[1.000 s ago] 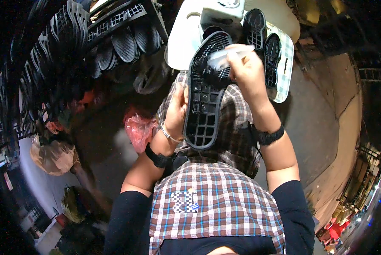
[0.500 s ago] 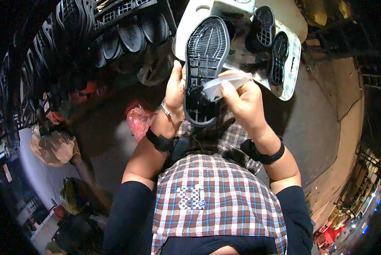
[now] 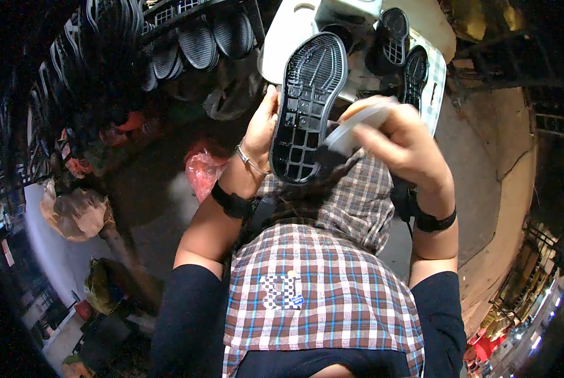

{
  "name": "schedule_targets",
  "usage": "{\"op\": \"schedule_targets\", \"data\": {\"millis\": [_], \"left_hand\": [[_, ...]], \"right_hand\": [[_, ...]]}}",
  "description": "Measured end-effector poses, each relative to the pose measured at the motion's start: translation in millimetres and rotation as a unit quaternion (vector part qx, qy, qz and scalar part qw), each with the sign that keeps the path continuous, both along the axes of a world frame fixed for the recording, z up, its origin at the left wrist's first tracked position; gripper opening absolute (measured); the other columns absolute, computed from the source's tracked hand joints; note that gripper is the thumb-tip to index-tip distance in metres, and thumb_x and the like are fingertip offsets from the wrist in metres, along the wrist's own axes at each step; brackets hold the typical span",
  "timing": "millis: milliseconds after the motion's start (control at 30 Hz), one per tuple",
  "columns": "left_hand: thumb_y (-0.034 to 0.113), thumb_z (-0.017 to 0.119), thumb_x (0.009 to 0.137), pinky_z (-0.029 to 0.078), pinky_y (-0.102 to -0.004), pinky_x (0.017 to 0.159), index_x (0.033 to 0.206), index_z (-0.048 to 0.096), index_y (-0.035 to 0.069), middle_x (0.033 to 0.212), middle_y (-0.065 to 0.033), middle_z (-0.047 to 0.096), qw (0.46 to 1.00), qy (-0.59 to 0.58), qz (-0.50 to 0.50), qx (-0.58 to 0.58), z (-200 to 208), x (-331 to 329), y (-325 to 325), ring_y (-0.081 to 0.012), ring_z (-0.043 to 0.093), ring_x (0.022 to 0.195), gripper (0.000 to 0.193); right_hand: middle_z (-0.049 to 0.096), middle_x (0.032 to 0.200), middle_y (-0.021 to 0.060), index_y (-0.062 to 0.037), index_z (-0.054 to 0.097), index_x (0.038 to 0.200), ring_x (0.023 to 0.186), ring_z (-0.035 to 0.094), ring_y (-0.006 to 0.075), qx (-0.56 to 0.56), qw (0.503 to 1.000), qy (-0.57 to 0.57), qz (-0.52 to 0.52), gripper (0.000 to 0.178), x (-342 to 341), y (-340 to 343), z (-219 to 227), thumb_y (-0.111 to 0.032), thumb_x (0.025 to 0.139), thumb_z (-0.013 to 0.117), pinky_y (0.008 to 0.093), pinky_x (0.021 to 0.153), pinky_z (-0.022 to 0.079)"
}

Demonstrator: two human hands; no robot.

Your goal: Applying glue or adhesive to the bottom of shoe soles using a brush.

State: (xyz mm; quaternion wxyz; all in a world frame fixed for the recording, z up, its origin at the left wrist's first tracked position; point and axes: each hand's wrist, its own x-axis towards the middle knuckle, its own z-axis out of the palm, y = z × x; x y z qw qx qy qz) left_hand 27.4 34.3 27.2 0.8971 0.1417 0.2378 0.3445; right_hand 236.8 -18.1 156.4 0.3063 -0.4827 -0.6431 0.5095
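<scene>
A black shoe sole (image 3: 308, 104) is held up in front of me, its gridded, ribbed face turned towards me and glistening wet. My left hand (image 3: 261, 133) grips it along its left edge, with most of the fingers hidden behind it. In my right hand (image 3: 411, 143), closed and blurred by motion, is a flat pale brush (image 3: 365, 121) with a dark tip. That tip is by the sole's lower right edge; whether it touches cannot be made out.
Beyond the sole stands a white stool (image 3: 283, 47) with a checked surface, bearing more black soles (image 3: 393, 39) and a pale container (image 3: 348, 11). Several soles (image 3: 197, 47) line a rack at the far left. A pinkish plastic bag (image 3: 205, 173) lies left of my lap.
My right hand has moved right with the brush, from the sole's lower middle to beyond its right edge. The sole has shifted slightly right and tilted.
</scene>
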Motion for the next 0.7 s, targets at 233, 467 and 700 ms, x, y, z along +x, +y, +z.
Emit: {"op": "schedule_targets", "data": {"millis": [233,467,700], "left_hand": [[0.053,0.024,0.101,0.056,-0.0532,0.081,0.134,0.046,0.006,0.118,-0.0181,0.063,0.971,-0.148,-0.106,-0.153,-0.5,14.7,-50.5,-0.0341,0.067,0.094,0.062],[0.055,0.022,0.1,0.053,-0.053,0.089,0.141,0.043,0.009,0.133,-0.0176,0.054,0.95,-0.135,-0.175,-0.222,-9.1,25.0,-88.7,-0.0322,0.064,0.105,0.066],[0.056,0.026,0.1,0.056,-0.041,0.086,0.133,0.051,0.004,0.121,-0.016,0.063,0.922,-0.163,-0.18,-0.302,-23.9,23.0,-121.1,-0.0255,0.066,0.101,0.067]], "right_hand": [[0.069,0.095,0.0092,0.0036,0.062,0.107,0.084,0.065,0.0158,0.098,0.945,0.114,-0.292,0.019,52.6,-44.6,-34.1,-0.006,0.091,0.064,0.0278,0.077,0.052],[0.068,0.094,0.0142,-0.0019,0.067,0.097,0.084,0.067,0.0292,0.237,0.946,-0.173,-0.14,0.021,58.1,-75.5,-51.8,0.004,0.077,0.066,0.0339,0.077,0.054],[0.069,0.098,0.0102,-0.0078,0.067,0.098,0.086,0.068,0.0284,0.276,0.926,-0.248,-0.065,0.032,50.4,-85.6,-88.3,0.004,0.068,0.065,0.0356,0.073,0.056]]}}
